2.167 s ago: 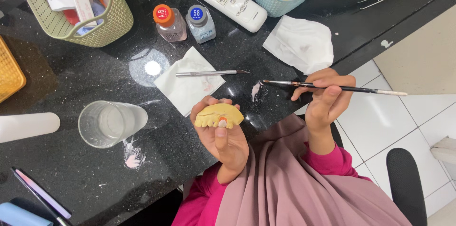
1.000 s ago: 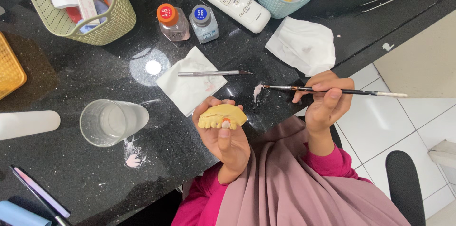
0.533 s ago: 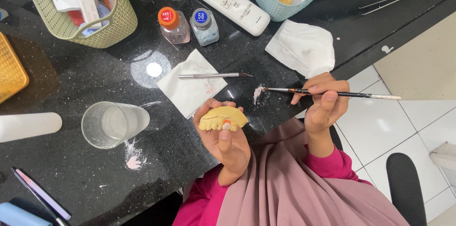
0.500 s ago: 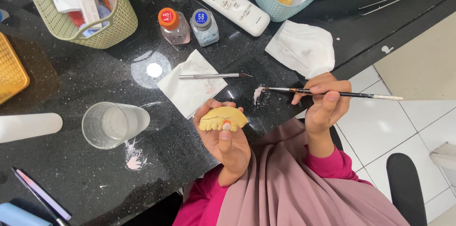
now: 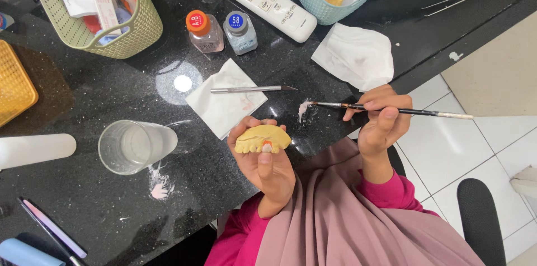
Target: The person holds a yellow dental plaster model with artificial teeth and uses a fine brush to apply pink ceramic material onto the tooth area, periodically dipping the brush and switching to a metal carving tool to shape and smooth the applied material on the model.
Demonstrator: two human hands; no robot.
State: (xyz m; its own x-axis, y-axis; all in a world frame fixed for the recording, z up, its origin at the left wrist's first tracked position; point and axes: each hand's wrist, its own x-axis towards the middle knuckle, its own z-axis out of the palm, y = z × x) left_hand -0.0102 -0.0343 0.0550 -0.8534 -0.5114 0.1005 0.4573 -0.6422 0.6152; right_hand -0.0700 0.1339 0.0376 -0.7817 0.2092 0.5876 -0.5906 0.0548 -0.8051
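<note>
Along the left edge of the black speckled stone desk lie a yellow mesh tray and, below it, a white cylinder on its side. At the back left stands a pale green perforated basket holding papers. Nearer the front edge, a clear glass cup lies tipped on its side, with a pink-white powder smear just beside its rim. Further right, two small bottles stand side by side: an orange-capped clear bottle and a grey-capped clear bottle. Behind them lies a white remote control.

In the middle, a thin metal knife rests across a white tissue square. At the front edge the left hand closes its grip around a yellow plaster dental cast, held just above the desk, thumb pressed on its front.

At the back, a light blue perforated basket holds another yellow cast; a crumpled white tissue lies below it. The right hand, off the front edge, pinches a slim dark-handled brush, its tip touching a white paste dab on the desk.
</note>
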